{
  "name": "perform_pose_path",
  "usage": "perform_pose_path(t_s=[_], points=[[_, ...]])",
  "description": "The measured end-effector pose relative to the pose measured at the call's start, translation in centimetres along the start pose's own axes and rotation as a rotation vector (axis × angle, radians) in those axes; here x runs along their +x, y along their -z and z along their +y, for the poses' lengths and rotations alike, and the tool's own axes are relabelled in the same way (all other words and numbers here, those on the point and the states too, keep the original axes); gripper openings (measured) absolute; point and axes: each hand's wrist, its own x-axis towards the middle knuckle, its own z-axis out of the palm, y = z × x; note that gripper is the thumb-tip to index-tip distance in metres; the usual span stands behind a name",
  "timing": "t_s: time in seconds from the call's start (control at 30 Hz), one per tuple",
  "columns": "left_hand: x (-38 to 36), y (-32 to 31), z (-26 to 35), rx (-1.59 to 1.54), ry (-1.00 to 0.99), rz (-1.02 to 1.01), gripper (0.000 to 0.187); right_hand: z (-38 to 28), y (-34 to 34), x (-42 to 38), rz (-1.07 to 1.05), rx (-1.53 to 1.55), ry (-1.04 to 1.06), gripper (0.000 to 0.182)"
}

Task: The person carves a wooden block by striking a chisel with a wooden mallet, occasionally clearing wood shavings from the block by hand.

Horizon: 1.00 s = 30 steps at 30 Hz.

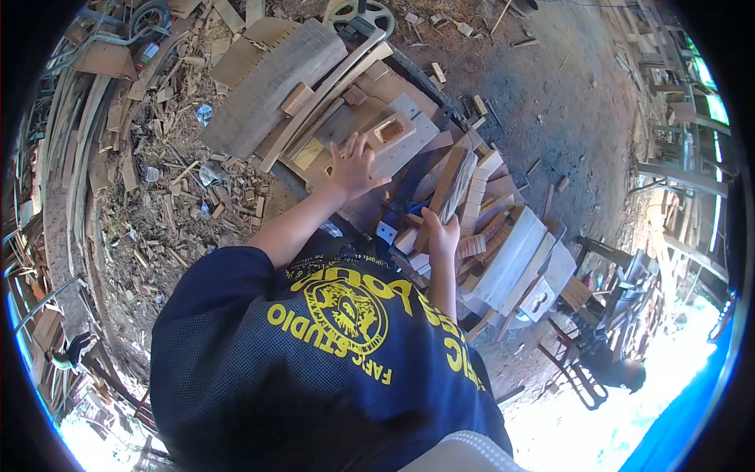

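My left hand (354, 167) lies with fingers spread on the pale wooden surface of a bench. Beside its fingertips is a small wooden block (391, 131) with a rectangular recess; whether the fingertips touch it is hard to tell. My right hand (442, 230) is closed around the near end of a thick, rough-sided length of wood (456, 182), which points away from me. Several cut wooden pieces (474, 200) lie close beside that length, to the right. Part of the right palm is hidden by the wood.
A wide grey board (279, 82) and a long curved strip (326, 94) lie at the bench's far left. A spoked wheel (362, 17) stands beyond. Stacked planks (523, 256) are at my right. Offcuts (212, 177) litter the ground at left; long timbers (75, 165) lie farther out.
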Motion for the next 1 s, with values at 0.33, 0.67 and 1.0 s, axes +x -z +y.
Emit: perform_pose_path(t_s=[0.33, 0.67, 1.0], points=[[1.3, -2.9, -4.3, -0.254, 0.006, 0.251, 0.051, 0.6, -0.3, 0.3, 0.024, -0.052, 0.035, 0.043], [2.7, -3.2, -4.8, -0.52, 0.071, 0.199, 0.042, 1.3, -0.6, 0.7, -0.007, -0.11, 0.028, 0.046], [3.9, -1.7, -4.3, -0.539, 0.147, 0.031, 0.033, 1.0, -0.9, -0.1, 0.0, -0.066, 0.012, 0.045]])
